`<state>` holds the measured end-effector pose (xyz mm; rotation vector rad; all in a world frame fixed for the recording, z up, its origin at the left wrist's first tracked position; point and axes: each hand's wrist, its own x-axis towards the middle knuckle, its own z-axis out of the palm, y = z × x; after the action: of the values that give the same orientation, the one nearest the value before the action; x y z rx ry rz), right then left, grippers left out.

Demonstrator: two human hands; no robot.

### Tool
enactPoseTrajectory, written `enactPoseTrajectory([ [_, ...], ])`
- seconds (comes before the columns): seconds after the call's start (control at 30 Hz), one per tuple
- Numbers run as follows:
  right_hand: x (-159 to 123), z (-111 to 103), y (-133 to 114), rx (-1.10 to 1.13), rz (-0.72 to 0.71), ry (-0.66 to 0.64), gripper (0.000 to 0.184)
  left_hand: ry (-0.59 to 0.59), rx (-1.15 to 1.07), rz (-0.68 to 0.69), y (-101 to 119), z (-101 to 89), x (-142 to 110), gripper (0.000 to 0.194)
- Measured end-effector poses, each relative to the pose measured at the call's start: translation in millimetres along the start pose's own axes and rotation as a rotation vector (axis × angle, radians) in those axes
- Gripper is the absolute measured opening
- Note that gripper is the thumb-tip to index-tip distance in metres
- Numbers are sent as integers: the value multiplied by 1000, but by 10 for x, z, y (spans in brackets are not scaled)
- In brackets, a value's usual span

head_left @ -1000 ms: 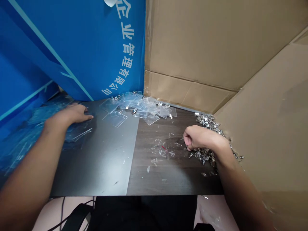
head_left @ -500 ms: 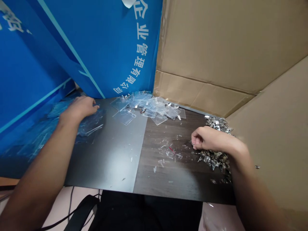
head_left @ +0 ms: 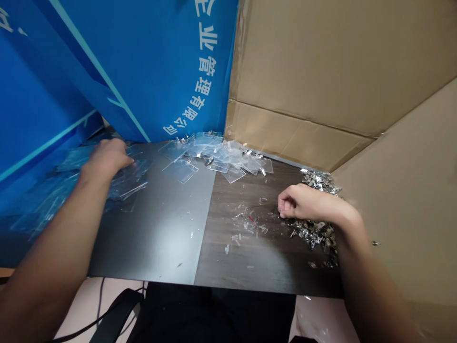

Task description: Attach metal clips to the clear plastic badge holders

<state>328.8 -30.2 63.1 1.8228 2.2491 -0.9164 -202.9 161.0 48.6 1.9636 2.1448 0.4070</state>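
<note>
One hand, the L hand (head_left: 109, 157), is mid-left of frame over a heap of clear plastic sleeves (head_left: 53, 202); fingertips hidden, can't tell its grip. R hand (head_left: 300, 201), right of ctr, has fingers curled, pinching a tiny shiny bit (head_left: 280, 211), too small to ID. Metal clips (head_left: 316, 234) are piled around it, lower right. Upper ctr: pile of clear holders (head_left: 217, 155) w/ shiny bits, on dark table (head_left: 150, 238).
</note>
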Motion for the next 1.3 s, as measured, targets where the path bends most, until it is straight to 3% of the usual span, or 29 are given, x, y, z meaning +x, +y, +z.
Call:
enactPoseTrajectory([
  [0.13, -6, 9, -9, -3, -21, 2, 22, -7, 157, -139, 80, -35, -52, 39],
  [0.4, -69, -52, -138, 1, -79, 26, 15, 20, 248, -143, 259, -65, -191, 17],
  [0.7, -121, -62, -216, 16, -143, 50, 22, 195, 331, -140, 461, -150, -350, 46],
  [0.93, -189, -109, -252, 114, -197, 123, 31, 384, 202, -183, 616, -263, -536, 59],
  [1.07, -171, -83, -321, 196, -219, 233, 29, 526, 49, -24, 805, -295, -706, 52],
  [1.17, -78, 33, -419, 302, -276, 361, 28, 405, -291, 113, 1025, -173, -815, 41],
  [1.3, 109, 349, -594, 622, -388, 396, 30, 5, -804, 189, 1350, 202, -1028, 19],
])
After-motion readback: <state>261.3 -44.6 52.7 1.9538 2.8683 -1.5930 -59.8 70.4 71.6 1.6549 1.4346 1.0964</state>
